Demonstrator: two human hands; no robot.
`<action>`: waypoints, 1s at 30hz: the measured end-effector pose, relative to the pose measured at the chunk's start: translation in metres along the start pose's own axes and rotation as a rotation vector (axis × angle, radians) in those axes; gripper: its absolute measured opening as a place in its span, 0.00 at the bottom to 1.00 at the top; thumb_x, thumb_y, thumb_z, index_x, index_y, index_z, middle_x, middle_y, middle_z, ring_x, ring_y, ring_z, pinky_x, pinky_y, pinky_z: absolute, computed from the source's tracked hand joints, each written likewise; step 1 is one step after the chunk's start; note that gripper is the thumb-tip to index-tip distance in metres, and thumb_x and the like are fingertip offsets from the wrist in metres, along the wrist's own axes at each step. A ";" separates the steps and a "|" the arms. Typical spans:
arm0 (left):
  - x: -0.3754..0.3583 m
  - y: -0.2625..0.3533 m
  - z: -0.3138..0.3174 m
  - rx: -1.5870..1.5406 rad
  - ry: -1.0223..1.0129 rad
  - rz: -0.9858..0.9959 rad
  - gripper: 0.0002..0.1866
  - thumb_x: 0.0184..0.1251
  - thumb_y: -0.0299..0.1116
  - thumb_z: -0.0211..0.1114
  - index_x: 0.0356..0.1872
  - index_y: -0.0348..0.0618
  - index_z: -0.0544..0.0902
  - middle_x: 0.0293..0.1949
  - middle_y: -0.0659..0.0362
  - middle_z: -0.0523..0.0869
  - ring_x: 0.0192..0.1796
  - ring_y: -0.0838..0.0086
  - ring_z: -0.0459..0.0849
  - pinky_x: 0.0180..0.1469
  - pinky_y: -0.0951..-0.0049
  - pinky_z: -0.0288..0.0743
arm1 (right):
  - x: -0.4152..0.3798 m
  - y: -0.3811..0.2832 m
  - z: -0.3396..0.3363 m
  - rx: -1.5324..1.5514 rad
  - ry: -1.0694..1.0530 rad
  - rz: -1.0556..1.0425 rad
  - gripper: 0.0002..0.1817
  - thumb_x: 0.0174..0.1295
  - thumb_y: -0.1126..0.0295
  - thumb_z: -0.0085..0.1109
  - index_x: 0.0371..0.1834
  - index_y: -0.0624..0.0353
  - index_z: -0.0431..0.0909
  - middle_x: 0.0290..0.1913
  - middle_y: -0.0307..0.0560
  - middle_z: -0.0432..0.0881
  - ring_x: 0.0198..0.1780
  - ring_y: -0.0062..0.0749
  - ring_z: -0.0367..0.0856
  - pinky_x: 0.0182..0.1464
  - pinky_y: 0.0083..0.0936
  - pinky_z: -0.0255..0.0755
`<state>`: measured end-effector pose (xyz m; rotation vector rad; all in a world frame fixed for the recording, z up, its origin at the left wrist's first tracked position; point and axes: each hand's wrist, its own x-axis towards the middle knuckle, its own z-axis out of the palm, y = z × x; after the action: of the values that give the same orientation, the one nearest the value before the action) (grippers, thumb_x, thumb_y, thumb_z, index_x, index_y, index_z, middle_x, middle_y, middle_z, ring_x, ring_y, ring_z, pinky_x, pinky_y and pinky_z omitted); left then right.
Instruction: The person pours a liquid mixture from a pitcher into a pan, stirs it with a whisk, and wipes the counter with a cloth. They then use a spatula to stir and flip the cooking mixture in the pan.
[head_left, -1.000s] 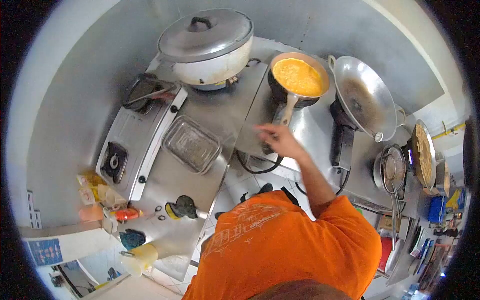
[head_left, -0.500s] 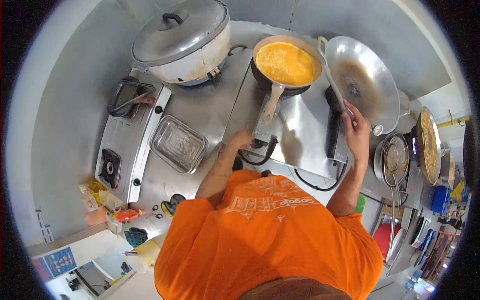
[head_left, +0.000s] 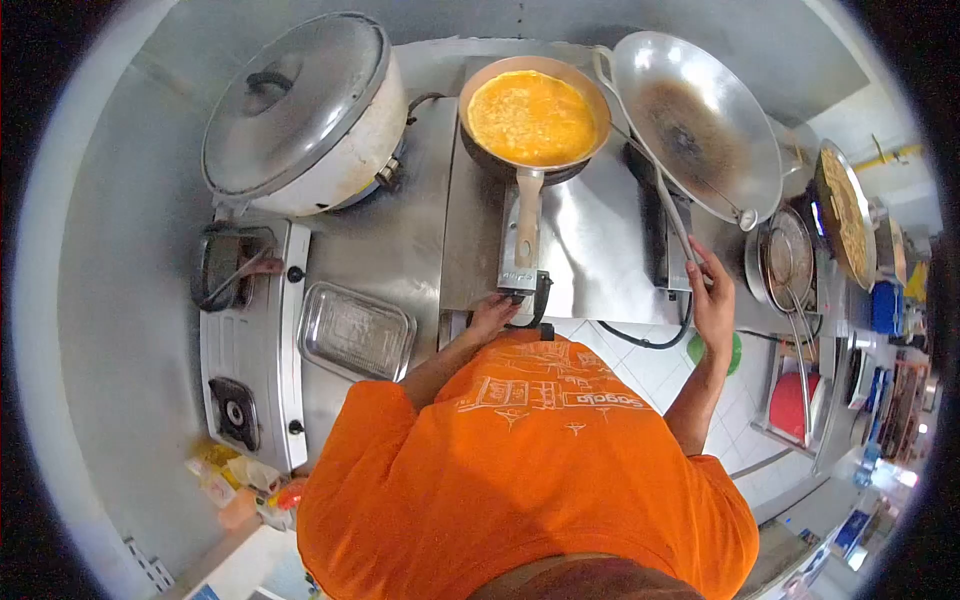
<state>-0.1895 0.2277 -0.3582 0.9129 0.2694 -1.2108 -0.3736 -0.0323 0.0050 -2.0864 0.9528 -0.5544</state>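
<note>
A tan frying pan [head_left: 593,130] holds a yellow egg mixture [head_left: 530,118] and sits on the burner, its beige handle [head_left: 527,235] pointing toward me. At the stove front below that handle, my left hand [head_left: 491,318] has its fingers closed at a dark burner knob [head_left: 516,297], which they partly hide. My right hand [head_left: 713,305] grips a long metal utensil handle [head_left: 672,208] beside the large wok [head_left: 735,135]. The far end of this handle runs along the wok's left rim, and I cannot make out its head. The wok has a brown-stained bottom.
A large lidded pot [head_left: 300,120] stands at the back left. Nearer are a white two-burner stove [head_left: 270,370] and a glass baking dish [head_left: 357,330]. On the right are strainers [head_left: 790,255] and a pan of flat brown food [head_left: 848,215]. A black hose [head_left: 650,345] hangs in front.
The view has shifted, bringing more floor into sight. My left hand stays by the burner knob, and my right hand keeps hold of the utensil handle. The egg surface looks slightly more even.
</note>
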 end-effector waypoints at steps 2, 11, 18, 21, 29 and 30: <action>0.007 -0.004 -0.005 -0.046 -0.037 -0.025 0.19 0.65 0.25 0.59 0.53 0.32 0.63 0.49 0.49 0.75 0.51 0.61 0.79 0.56 0.65 0.76 | -0.003 -0.005 0.003 0.010 0.007 0.017 0.18 0.62 0.72 0.55 0.56 0.55 0.76 0.43 0.42 0.82 0.34 0.21 0.72 0.42 0.21 0.69; -0.002 0.009 0.008 0.079 0.064 -0.006 0.23 0.62 0.26 0.63 0.51 0.27 0.62 0.44 0.49 0.78 0.44 0.59 0.82 0.48 0.66 0.80 | -0.006 -0.007 0.011 -0.087 -0.033 0.056 0.17 0.62 0.71 0.55 0.55 0.56 0.76 0.37 0.50 0.82 0.32 0.25 0.74 0.39 0.27 0.71; -0.007 0.092 0.018 1.257 0.315 0.310 0.17 0.58 0.43 0.62 0.33 0.35 0.81 0.28 0.51 0.83 0.30 0.66 0.79 0.35 0.65 0.73 | -0.006 0.014 0.011 -0.058 0.015 -0.131 0.17 0.63 0.69 0.55 0.55 0.56 0.75 0.48 0.49 0.82 0.45 0.36 0.81 0.49 0.31 0.73; -0.037 0.128 0.123 0.360 -0.006 0.027 0.28 0.63 0.59 0.54 0.40 0.40 0.80 0.23 0.60 0.78 0.29 0.71 0.77 0.37 0.69 0.73 | -0.012 -0.006 0.003 -0.114 -0.049 -0.093 0.17 0.62 0.69 0.52 0.54 0.56 0.75 0.46 0.56 0.81 0.48 0.51 0.79 0.51 0.36 0.72; 0.018 0.137 0.157 -0.426 -0.735 -0.395 0.20 0.68 0.53 0.51 0.30 0.46 0.72 0.16 0.70 0.64 0.15 0.85 0.60 0.15 0.84 0.59 | -0.009 -0.014 0.008 -0.160 -0.062 -0.164 0.16 0.61 0.68 0.52 0.53 0.56 0.76 0.43 0.57 0.81 0.44 0.52 0.79 0.48 0.39 0.73; 0.018 0.137 0.155 -0.362 -0.622 -0.335 0.18 0.69 0.52 0.52 0.28 0.47 0.71 0.15 0.71 0.62 0.14 0.86 0.57 0.13 0.85 0.54 | -0.002 -0.009 0.010 -0.184 -0.067 -0.190 0.16 0.61 0.69 0.52 0.52 0.56 0.76 0.42 0.57 0.81 0.44 0.52 0.80 0.48 0.39 0.73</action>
<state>-0.1041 0.1109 -0.2089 0.1539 0.1313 -1.6267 -0.3639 -0.0221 0.0057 -2.3619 0.7977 -0.5050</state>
